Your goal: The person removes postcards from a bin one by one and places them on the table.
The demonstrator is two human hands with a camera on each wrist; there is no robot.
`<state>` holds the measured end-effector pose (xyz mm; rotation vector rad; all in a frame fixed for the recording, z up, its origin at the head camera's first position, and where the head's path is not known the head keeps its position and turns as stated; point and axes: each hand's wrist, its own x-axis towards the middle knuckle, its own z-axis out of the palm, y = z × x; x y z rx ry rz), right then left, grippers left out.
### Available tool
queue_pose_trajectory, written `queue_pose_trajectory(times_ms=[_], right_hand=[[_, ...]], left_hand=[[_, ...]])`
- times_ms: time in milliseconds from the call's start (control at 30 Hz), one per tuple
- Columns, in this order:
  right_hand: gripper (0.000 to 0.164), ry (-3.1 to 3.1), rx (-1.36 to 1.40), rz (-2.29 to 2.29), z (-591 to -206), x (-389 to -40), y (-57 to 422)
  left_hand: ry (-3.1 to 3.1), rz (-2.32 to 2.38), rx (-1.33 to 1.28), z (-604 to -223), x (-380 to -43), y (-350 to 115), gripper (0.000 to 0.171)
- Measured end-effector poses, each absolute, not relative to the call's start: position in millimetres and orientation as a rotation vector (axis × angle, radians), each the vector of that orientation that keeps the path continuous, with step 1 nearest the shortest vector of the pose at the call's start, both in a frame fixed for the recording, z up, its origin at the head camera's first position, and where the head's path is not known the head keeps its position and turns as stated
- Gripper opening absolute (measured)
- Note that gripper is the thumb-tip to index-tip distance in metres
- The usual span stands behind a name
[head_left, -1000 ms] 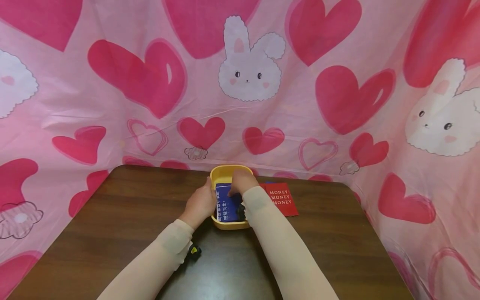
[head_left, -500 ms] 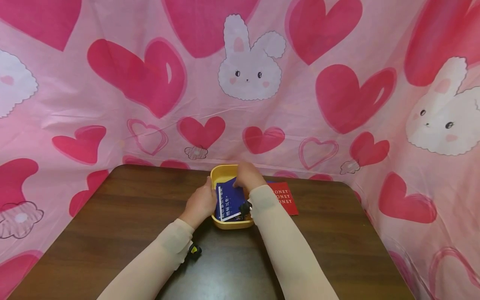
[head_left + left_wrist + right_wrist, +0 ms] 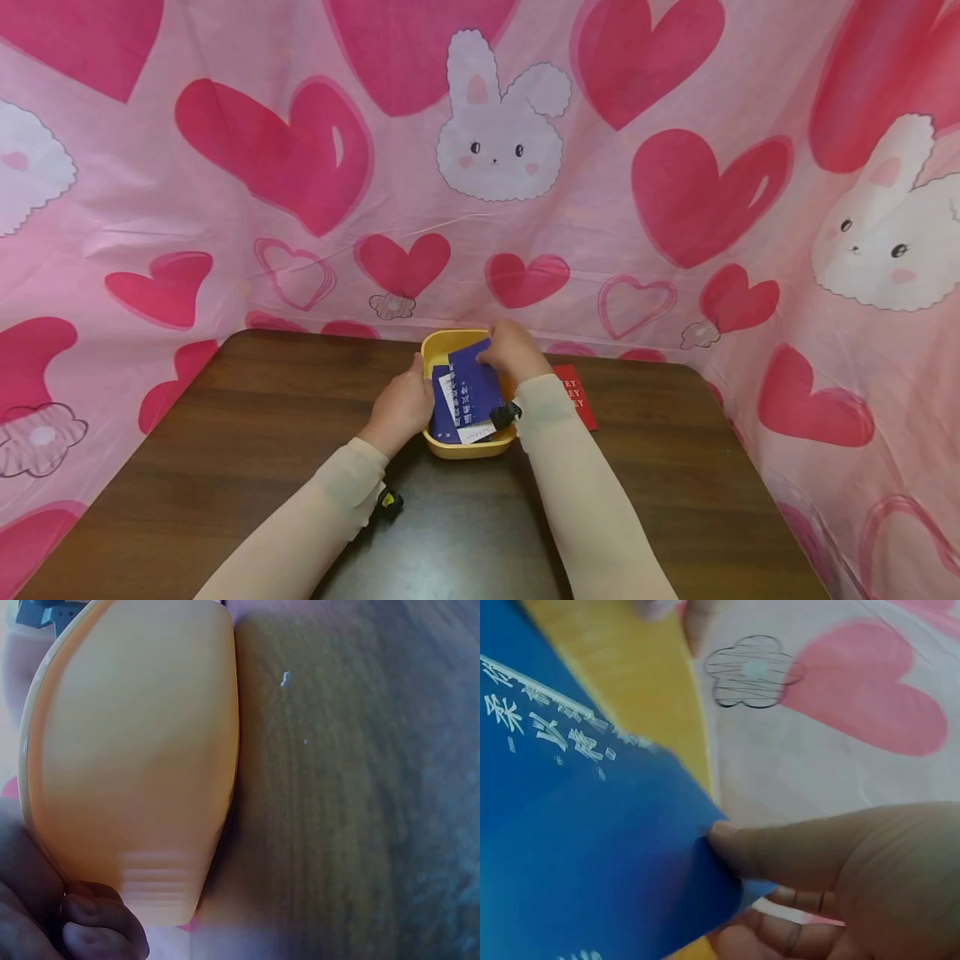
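Note:
My left hand point(image 3: 401, 406) holds the left rim of a yellow plastic tray point(image 3: 465, 452). In the left wrist view, its curled fingers point(image 3: 105, 922) meet the tray's outer wall point(image 3: 135, 765). A blue card point(image 3: 480, 375) printed with white characters is pinched at its far right corner by my right hand point(image 3: 517, 352). The right wrist view shows the thumb point(image 3: 757, 847) on the face of that card point(image 3: 592, 847), with fingers behind it. The card slants over the tray. Below it, another blue card point(image 3: 442, 429) and a white paper point(image 3: 477, 432) lie in the tray.
A red card point(image 3: 577, 398) with white lettering lies right of the tray, partly hidden by my right arm. The brown wooden table point(image 3: 262, 442) ends at a pink cloth point(image 3: 405, 192) with hearts and rabbits, hanging behind and at both sides.
My right hand has moved right and slightly up, drawing the blue card up off the others and tilting it. White paper beneath has come into view. My left hand has stayed put.

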<state>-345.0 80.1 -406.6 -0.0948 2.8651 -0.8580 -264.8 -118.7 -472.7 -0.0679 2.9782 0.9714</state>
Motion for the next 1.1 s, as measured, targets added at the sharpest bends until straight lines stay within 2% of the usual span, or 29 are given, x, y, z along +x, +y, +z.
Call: queue_pose_trajectory(times_ms=[233,567,667,933,1100], right_hand=[[0.034,2.757,-0.165,-1.092,-403,-342,105],[0.045,2.514,-0.100,-1.647,-411,-345,150],[0.043,2.469,-0.081,-1.773,-410,-344,161],[0.045,2.488,0.036,-1.853,-402,-341,190],[0.049,2.625,0.063,-1.705,-400,-337,213]], left_hand=[[2.982,0.967,-0.054,-473,-265,-118,0.068],[2.924,0.989,-0.095,-473,-265,-116,0.071],[2.913,0.999,-0.099,-472,-265,-116,0.071],[2.911,0.995,-0.100,-470,-263,-116,0.071],[2.904,0.988,-0.112,-471,-264,-118,0.072]])
